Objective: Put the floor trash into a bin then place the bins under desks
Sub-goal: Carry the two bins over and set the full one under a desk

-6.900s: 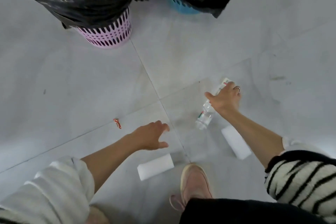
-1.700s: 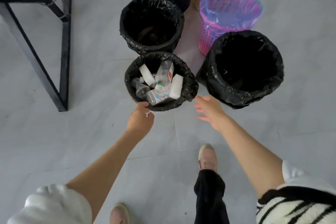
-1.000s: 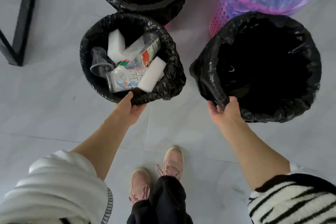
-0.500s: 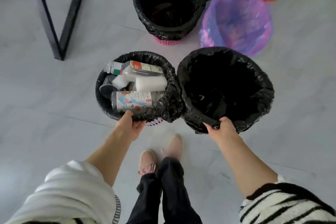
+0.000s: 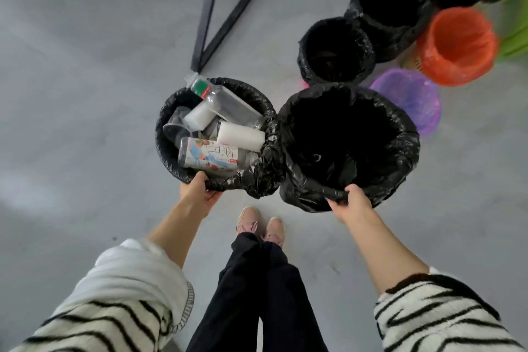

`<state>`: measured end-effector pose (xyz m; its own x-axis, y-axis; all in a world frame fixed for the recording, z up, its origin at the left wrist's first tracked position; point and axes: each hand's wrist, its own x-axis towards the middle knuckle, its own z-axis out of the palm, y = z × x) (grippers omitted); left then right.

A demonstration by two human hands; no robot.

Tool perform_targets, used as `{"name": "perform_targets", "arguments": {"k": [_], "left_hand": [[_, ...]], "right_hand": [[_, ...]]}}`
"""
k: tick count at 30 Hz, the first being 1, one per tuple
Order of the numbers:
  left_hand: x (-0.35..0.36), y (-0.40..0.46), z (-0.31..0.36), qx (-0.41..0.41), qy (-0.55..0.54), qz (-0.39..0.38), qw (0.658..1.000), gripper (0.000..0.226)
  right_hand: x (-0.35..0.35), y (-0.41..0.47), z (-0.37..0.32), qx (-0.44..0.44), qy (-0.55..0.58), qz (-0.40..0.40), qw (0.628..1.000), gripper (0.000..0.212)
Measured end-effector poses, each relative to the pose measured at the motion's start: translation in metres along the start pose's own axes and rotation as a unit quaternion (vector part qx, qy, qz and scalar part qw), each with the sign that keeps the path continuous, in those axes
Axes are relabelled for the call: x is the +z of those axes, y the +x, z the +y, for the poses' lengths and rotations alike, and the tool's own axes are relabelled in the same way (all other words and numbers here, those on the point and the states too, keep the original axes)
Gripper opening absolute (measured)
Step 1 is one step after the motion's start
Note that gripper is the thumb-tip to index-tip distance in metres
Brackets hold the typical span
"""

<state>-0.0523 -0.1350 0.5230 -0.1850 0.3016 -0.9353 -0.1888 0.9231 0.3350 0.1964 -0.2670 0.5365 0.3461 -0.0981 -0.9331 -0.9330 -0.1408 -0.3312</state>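
Two bins lined with black bags hang side by side above the grey floor. My left hand (image 5: 200, 190) grips the near rim of the smaller bin (image 5: 168, 114). That bin is full of trash: plastic bottles (image 5: 210, 156), white foam blocks (image 5: 240, 136) and a clear cup. My right hand (image 5: 353, 201) grips the near rim of the larger bin (image 5: 400, 134), whose dark inside shows no trash. The two liners touch in the middle.
A black metal desk frame (image 5: 211, 11) stands on the floor beyond the small bin. At the upper right stand more bins: black-lined ones (image 5: 335, 50), an orange one (image 5: 457, 46) and a purple one (image 5: 411, 98). My feet (image 5: 261, 226) are below the held bins.
Both bins have come up off the floor in my hands and I have straightened; the view has swung, so the desk frame now sits ahead and the other bins at the right.
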Motion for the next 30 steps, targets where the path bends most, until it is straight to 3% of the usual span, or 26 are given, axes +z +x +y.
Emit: {"name": "perform_targets", "arguments": {"k": [4, 9, 15, 22, 30], "left_hand": [[-0.057, -0.03, 0.016, 0.005, -0.07, 0.028, 0.997, 0.044], [-0.13, -0.042, 0.034, -0.015, -0.171, 0.06, 0.983, 0.043], [-0.211, -0.026, 0.089, -0.072, -0.272, 0.094, 0.955, 0.047], [-0.301, 0.02, 0.18, -0.057, -0.304, 0.111, 0.945, 0.051], [-0.327, 0.101, 0.267, -0.052, -0.343, 0.142, 0.927, 0.052]], "right_hand": [[0.023, -0.049, 0.006, -0.014, -0.084, -0.042, 0.995, 0.022], [0.072, -0.093, 0.039, -0.036, -0.179, -0.07, 0.981, 0.02], [0.164, -0.144, 0.116, -0.053, -0.275, -0.073, 0.957, 0.043], [0.291, -0.187, 0.215, -0.039, -0.33, -0.082, 0.94, 0.046], [0.427, -0.162, 0.266, -0.031, -0.366, -0.077, 0.927, 0.046]]}}
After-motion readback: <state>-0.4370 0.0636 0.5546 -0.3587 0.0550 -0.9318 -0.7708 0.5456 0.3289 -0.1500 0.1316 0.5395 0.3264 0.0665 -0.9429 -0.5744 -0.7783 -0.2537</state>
